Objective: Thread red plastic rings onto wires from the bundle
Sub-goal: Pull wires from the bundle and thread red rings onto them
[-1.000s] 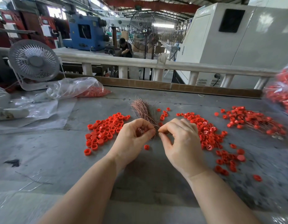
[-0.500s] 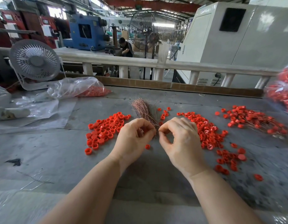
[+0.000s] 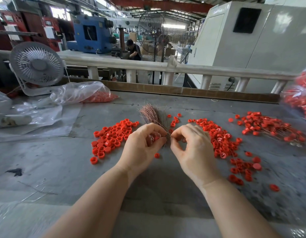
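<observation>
Far left: white desk fan (image 3: 36,65) sat at the back edge of the grey surface (image 3: 45,169), with clear plastic bags (image 3: 76,93) beside it, one holding red parts. Left pile of red rings (image 3: 112,136) lay loose, just left of the hands. Left hand (image 3: 142,148) was curled round the near end of the wire bundle (image 3: 151,115) and pinched a red ring (image 3: 157,138) at the fingertips. Bundle's long axis ran near-to-far, roughly away from the person, leaning slightly left; free copper ends fanned out at the far end, the gripped end pointed toward the person. Right hand (image 3: 193,150) was closed in a pinch, thumb against forefinger, just beside the left fingertips; it looked to hold a single thin wire, too fine to confirm. One stray ring (image 3: 156,155) lay between the hands. Right of them: a larger scatter of rings (image 3: 220,140), then a heap of rings already on wires (image 3: 272,127), well apart. Bag of red parts (image 3: 299,98) at the right edge. Behind: white railing (image 3: 166,67), a blue machine (image 3: 92,36), a large floor fan (image 3: 159,36), a seated person (image 3: 134,49), a white cabinet (image 3: 251,36), workshop roof overhead.
</observation>
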A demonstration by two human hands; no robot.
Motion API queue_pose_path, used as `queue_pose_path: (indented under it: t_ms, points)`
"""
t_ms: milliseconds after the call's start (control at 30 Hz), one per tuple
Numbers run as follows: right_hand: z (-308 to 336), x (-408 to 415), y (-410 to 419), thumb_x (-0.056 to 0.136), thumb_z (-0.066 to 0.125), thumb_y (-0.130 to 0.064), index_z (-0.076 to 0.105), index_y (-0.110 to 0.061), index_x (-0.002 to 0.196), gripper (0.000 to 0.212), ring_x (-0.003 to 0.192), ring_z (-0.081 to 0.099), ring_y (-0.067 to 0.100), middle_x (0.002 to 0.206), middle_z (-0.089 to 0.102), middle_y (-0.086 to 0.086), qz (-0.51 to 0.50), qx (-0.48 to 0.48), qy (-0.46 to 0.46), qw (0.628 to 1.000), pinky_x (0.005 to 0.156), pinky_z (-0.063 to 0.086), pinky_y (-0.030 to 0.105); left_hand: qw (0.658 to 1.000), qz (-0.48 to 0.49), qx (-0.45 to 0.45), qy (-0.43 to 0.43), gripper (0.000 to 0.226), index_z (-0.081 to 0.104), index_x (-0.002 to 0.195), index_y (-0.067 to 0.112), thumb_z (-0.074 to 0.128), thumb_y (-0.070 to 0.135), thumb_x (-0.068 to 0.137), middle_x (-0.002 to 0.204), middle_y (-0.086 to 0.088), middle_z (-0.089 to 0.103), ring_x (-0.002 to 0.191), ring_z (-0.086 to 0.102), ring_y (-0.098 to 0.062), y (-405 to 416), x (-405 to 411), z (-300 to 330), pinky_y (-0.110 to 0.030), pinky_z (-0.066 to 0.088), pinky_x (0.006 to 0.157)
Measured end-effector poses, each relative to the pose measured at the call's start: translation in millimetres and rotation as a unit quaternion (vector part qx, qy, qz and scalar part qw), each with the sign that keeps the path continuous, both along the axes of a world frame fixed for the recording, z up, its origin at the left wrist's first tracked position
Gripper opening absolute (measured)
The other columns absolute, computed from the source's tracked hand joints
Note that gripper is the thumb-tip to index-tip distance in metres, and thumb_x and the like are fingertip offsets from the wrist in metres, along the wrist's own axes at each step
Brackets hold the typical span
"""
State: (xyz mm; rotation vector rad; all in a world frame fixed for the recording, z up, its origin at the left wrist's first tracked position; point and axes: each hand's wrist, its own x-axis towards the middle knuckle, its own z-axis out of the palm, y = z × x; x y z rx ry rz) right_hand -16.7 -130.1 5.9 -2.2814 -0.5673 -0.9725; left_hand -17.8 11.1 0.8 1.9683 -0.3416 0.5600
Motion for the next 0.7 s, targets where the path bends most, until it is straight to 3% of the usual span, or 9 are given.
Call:
queue_pose_path:
  t_ms: [167, 267, 433, 533, 700]
  points:
    - [0.9, -0.2, 0.7, 0.072, 0.059, -0.012, 0.062, -0.011, 0.073, 0.004, 0.071, 0.057, 0.024, 0.071, 0.061, -0.001, 0.027, 0.006, 0.024, 0.999, 0.07, 0.045, 0.042, 0.997, 0.021, 0.057, -0.057, 0.018, 0.065, 0.08, 0.016, 0.07, -0.001, 0.076, 0.072, 0.016, 0.054, 0.064, 0.048, 0.01, 2.0, 1.3, -3.7, -0.004, 0.034, 0.061]
    - [0.3, 0.7, 0.9, 0.075, 0.063, -0.008, 0.063, -0.01, 0.074, 0.002, 0.072, 0.057, 0.024, 0.072, 0.061, -0.001, 0.041, 0.015, 0.042, 0.998, 0.071, 0.046, 0.047, 0.993, 0.032, 0.091, -0.073, 0.016, 0.064, 0.081, 0.017, 0.069, 0.003, 0.078, 0.073, 0.016, 0.051, 0.065, 0.048, 0.009, 3.4, 1.5, -5.6, -0.006, 0.034, 0.061]
    - [0.8, 1.1, 1.2, 0.075, 0.067, -0.003, 0.063, -0.011, 0.074, 0.009, 0.073, 0.056, 0.023, 0.071, 0.057, -0.004, 0.051, 0.03, 0.066, 0.996, 0.072, 0.046, 0.048, 0.99, 0.048, 0.11, -0.078, 0.01, 0.062, 0.084, 0.017, 0.066, 0.008, 0.082, 0.075, 0.016, 0.049, 0.061, 0.046, 0.001, 2.4, -1.5, -4.6, -0.029, 0.045, 0.062]
    - [1.5, 0.9, 1.7, 0.074, 0.067, -0.003, 0.063, -0.011, 0.073, 0.009, 0.073, 0.056, 0.024, 0.071, 0.056, -0.005, 0.061, 0.033, 0.071, 0.995, 0.072, 0.046, 0.049, 0.989, 0.054, 0.11, -0.08, 0.008, 0.062, 0.084, 0.015, 0.065, 0.008, 0.083, 0.076, 0.014, 0.049, 0.059, 0.044, -0.006, 1.5, -2.6, -3.0, -0.036, 0.048, 0.062]
    - [1.8, -0.3, 1.4, 0.073, 0.066, -0.002, 0.062, -0.011, 0.072, 0.009, 0.071, 0.055, 0.024, 0.07, 0.056, -0.005, 0.063, 0.036, 0.055, 0.996, 0.07, 0.046, 0.049, 0.991, 0.048, 0.095, -0.082, 0.013, 0.062, 0.081, 0.017, 0.066, 0.005, 0.081, 0.075, 0.014, 0.05, 0.061, 0.046, 0.003, 1.0, -0.2, -4.3, -0.026, 0.043, 0.061]
